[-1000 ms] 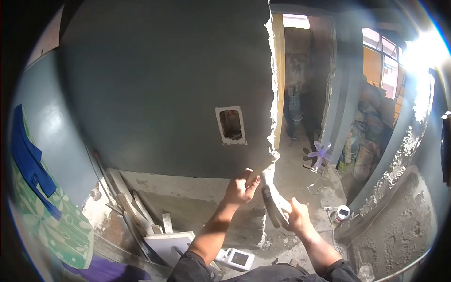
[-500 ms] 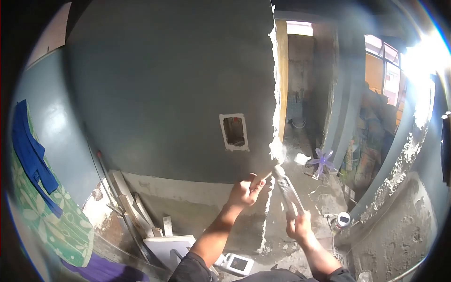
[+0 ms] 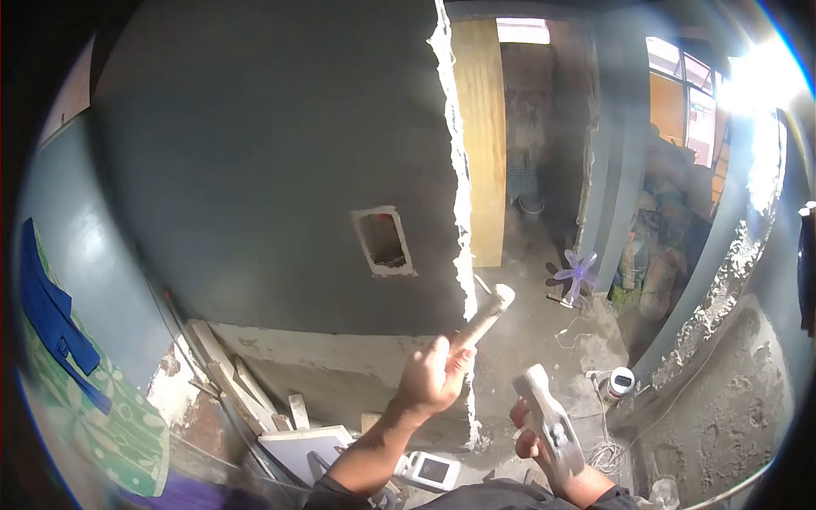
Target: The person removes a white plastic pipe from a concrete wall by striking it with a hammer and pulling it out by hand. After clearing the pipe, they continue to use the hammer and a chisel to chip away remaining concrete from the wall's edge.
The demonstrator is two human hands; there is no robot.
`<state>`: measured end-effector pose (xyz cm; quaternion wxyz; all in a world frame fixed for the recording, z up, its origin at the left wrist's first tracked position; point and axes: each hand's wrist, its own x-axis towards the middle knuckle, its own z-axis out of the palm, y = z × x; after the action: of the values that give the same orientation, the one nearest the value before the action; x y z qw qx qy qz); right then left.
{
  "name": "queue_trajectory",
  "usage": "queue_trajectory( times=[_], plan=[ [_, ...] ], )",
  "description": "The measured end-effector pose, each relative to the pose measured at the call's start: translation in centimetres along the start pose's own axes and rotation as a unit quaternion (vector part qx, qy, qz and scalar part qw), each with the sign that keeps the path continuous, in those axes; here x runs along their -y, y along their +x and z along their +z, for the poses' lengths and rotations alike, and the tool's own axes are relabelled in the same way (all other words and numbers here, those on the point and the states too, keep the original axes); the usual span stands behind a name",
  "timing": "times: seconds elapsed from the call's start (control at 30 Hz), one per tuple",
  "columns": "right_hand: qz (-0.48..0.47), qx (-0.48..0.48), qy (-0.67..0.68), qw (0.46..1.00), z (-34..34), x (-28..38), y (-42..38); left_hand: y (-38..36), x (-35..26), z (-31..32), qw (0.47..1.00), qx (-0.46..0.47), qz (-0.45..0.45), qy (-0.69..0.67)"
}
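My left hand [image 3: 432,382] is closed around a dusty chisel [image 3: 486,316], whose knobbed end points up and to the right. The chisel lies across the rough white broken edge [image 3: 459,178] of the grey wall [image 3: 255,170]. Lower right, my right hand [image 3: 525,435] grips a hammer [image 3: 554,432], its metal head raised toward me and apart from the chisel. A rectangular cut-out [image 3: 384,241] with a pale border sits in the wall, left of the broken edge.
On the floor, a purple fan blade [image 3: 578,272] lies beyond the wall end. A round device with a display [image 3: 621,381] and coiled cable [image 3: 605,457] are at right. Boards [image 3: 223,361], a white panel [image 3: 302,450] and a white device [image 3: 431,470] stand low left.
The hammer has come away from the chisel, down and back toward me. A white lump and dust by the wall edge are gone. The camera view has turned a little to the right.
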<state>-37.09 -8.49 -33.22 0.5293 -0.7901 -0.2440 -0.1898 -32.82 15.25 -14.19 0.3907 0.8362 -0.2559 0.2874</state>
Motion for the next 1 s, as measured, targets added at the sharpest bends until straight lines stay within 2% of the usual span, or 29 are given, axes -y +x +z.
queue_trajectory(
  times=[0.03,0.07,0.1,0.17,0.27,0.3,0.37,0.43,0.5,0.53,0.57,0.63,0.67,0.7,0.73,0.77,0.8,0.83,0.9,0.97,1.0],
  plan=[
    [0.089,0.038,-0.007,0.995,0.4,-2.6,-0.9,0.4,-0.2,-0.3,1.000,-0.013,-0.010,0.015],
    [0.058,0.120,0.170,0.976,-0.5,-3.0,-0.3,0.8,-0.1,-0.4,0.999,-0.023,-0.021,0.015],
    [0.058,0.125,0.174,0.975,-1.0,-0.6,1.6,1.1,0.1,-0.5,0.999,-0.034,-0.031,0.016],
    [-0.049,-0.019,-0.032,0.998,-1.7,7.6,5.8,1.8,0.5,-0.4,0.998,-0.049,-0.016,0.028],
    [-0.017,-0.020,0.000,1.000,-3.5,11.2,7.8,2.3,0.8,-0.2,0.998,-0.028,-0.031,0.039],
    [-0.021,-0.018,0.002,1.000,-3.2,10.5,7.8,2.3,0.6,-0.1,0.998,-0.031,-0.031,0.042],
    [-0.070,-0.081,0.167,0.980,-1.1,6.9,6.6,2.4,0.3,0.1,0.998,-0.053,-0.010,0.037],
    [-0.048,-0.094,0.177,0.979,0.1,2.2,5.2,2.3,0.3,0.0,0.998,-0.043,-0.025,0.048],
    [-0.091,-0.083,0.201,0.972,0.2,3.2,7.3,2.3,-0.1,0.1,0.997,-0.048,-0.028,0.052],
    [-0.114,-0.080,0.078,0.987,0.4,4.0,8.4,2.3,-0.2,0.0,0.996,-0.041,-0.037,0.070],
    [-0.044,-0.038,0.098,0.993,1.3,2.6,9.7,2.3,-0.3,0.0,0.995,-0.035,-0.045,0.087],
    [0.003,-0.012,0.239,0.971,0.2,3.0,9.6,2.3,-0.6,0.4,0.994,-0.057,-0.041,0.086],
    [-0.023,-0.057,0.249,0.967,-0.3,4.2,9.6,2.6,-1.2,0.2,0.993,-0.049,-0.066,0.090],
    [-0.075,-0.097,0.314,0.941,-0.4,5.4,9.5,2.6,-1.7,0.3,0.991,-0.037,-0.093,0.092],
    [-0.090,-0.136,0.325,0.932,-0.4,6.5,9.3,2.5,-1.1,0.8,0.992,-0.072,-0.029,0.101],
    [-0.107,-0.179,0.332,0.920,-1.0,7.3,9.3,2.3,-1.0,1.0,0.991,-0.069,-0.039,0.106],
    [-0.129,-0.134,0.231,0.955,-3.1,7.7,9.3,2.4,-1.3,1.1,0.991,-0.075,-0.044,0.104],
    [-0.180,-0.169,0.317,0.916,-2.6,7.5,9.5,2.5,-1.6,1.3,0.991,-0.078,-0.047,0.101],
    [-0.218,-0.172,0.332,0.902,-3.4,7.8,9.4,2.5,-1.8,1.8,0.988,-0.089,-0.045,0.114],
    [-0.135,-0.148,0.308,0.930,-3.0,6.1,7.4,2.6,-2.6,2.0,0.987,-0.083,-0.058,0.127],
    [-0.158,-0.099,0.340,0.922,-1.2,1.6,6.5,2.6,-2.5,2.2,0.986,-0.081,-0.053,0.134]
  ],
)
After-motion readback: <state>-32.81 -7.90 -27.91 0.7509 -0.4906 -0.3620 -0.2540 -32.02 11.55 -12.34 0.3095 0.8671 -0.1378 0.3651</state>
